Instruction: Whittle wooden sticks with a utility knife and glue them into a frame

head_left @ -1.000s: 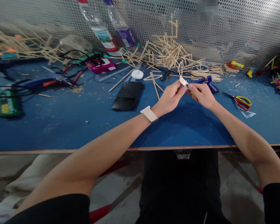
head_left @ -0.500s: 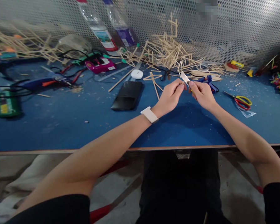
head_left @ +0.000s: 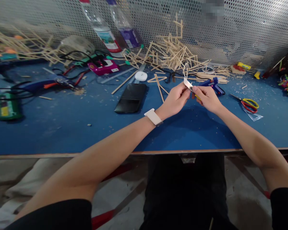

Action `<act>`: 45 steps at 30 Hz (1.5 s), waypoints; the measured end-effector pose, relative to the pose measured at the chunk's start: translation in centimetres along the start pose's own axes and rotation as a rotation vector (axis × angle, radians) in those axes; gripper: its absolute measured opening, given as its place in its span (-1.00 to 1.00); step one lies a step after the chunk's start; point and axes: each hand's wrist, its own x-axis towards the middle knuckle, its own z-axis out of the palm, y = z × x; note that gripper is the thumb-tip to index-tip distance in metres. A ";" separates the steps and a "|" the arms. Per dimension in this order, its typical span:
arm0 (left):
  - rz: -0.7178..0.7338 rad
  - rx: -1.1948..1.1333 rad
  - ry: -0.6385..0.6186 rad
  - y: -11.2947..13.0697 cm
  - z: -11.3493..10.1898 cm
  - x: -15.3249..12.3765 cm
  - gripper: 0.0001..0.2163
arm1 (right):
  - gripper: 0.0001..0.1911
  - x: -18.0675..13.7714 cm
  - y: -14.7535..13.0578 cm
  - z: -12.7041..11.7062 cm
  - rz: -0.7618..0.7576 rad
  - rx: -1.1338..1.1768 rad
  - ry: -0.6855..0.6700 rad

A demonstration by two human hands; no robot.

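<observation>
Left sleeve (head_left: 60, 215): black, short.
Right sleeve (head_left: 285, 204): black, short.
Wristband (head_left: 154, 117): pale, broad, flat, worn on the left wrist; fine detail too small to tell.
Left hand (head_left: 174, 100): bare.
Right hand (head_left: 209, 99): bare, wrist included.
Trousers (head_left: 184, 195): black; surface detail lost in shadow.

The knife blade (head_left: 188, 84) is whitish, the tabletop (head_left: 62, 134) blue, phone (head_left: 131, 98) black, and scissor handles (head_left: 250, 104) red and yellow.

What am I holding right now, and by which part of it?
Your right grip holds a bright, flat-bladed tool by its yellow handle, near the blade. What, if anything, your left grip holds cannot be told.
</observation>
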 end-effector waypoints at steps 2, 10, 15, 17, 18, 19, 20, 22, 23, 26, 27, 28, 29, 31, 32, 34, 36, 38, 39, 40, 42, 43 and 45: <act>0.001 -0.009 0.006 -0.1 0.0 0.0 -0.39 | -0.04 0.0 0.0 0.0 0.008 0.013 -0.001; 0.083 0.103 0.062 0.9 -0.2 0.0 -0.36 | -0.06 0.0 0.1 0.4 0.018 0.052 0.014; 0.088 0.170 0.086 1.2 -0.1 -0.1 -0.37 | -0.05 0.1 0.2 0.4 0.022 0.028 0.040; 0.089 0.202 0.095 1.1 -0.1 -0.2 -0.38 | -0.05 0.1 0.3 0.5 0.027 0.013 0.046; 0.091 0.220 0.099 1.0 -0.2 -0.2 -0.38 | -0.05 0.2 0.4 0.5 0.030 0.009 0.050; 0.095 0.237 0.104 0.9 -0.2 -0.2 -0.38 | -0.05 0.2 0.5 0.6 0.033 0.008 0.054; 0.099 0.254 0.110 0.8 -0.3 -0.2 -0.38 | -0.05 0.2 0.5 0.6 0.035 0.007 0.058; 0.109 0.282 0.120 0.7 -0.4 -0.2 -0.37 | -0.04 0.2 0.7 0.8 0.040 0.007 0.066; 0.113 0.293 0.125 0.6 -0.4 -0.2 -0.36 | -0.04 0.2 0.7 0.8 0.045 0.004 0.071; 0.114 0.297 0.137 0.8 -0.3 -0.1 -0.37 | -0.01 0.1 0.7 1.0 0.064 -0.011 0.089; 0.111 0.291 0.139 1.0 -0.3 -0.1 -0.38 | -0.01 0.1 0.6 1.1 0.066 -0.014 0.097; 0.106 0.283 0.142 1.1 -0.3 0.0 -0.38 | -0.01 0.0 0.5 1.1 0.067 -0.017 0.104; 0.099 0.275 0.144 1.3 -0.2 0.0 -0.39 | -0.01 0.0 0.4 1.2 0.066 -0.019 0.111; 0.083 0.258 0.152 1.6 -0.1 0.0 -0.40 | -0.03 -0.1 0.2 1.4 0.069 -0.026 0.126; 0.076 0.251 0.155 1.7 -0.1 0.0 -0.40 | -0.04 -0.2 0.1 1.5 0.072 -0.033 0.134; 0.063 0.239 0.163 1.7 0.0 0.0 -0.39 | -0.05 -0.2 0.1 1.7 0.070 -0.051 0.151; 0.049 0.233 0.169 1.7 -0.1 0.0 -0.37 | -0.04 -0.2 0.3 1.9 0.064 -0.064 0.173; 0.035 0.236 0.166 1.6 -0.2 0.0 -0.35 | -0.04 -0.1 0.4 2.0 0.077 -0.054 0.207; 0.029 0.239 0.161 1.6 -0.2 0.0 -0.34 | -0.04 -0.1 0.5 2.0 0.087 -0.044 0.224; 0.024 0.239 0.158 1.6 -0.3 0.0 -0.33 | -0.04 0.0 0.6 1.9 0.093 -0.036 0.239; 0.017 0.219 0.160 1.4 -0.2 0.0 -0.33 | -0.06 0.0 0.7 1.6 0.078 -0.044 0.258; 0.014 0.201 0.163 1.3 -0.2 -0.1 -0.33 | -0.06 0.1 0.7 1.4 0.061 -0.057 0.261; 0.003 0.156 0.163 1.1 -0.1 -0.1 -0.36 | -0.05 0.0 0.6 1.1 0.028 -0.080 0.254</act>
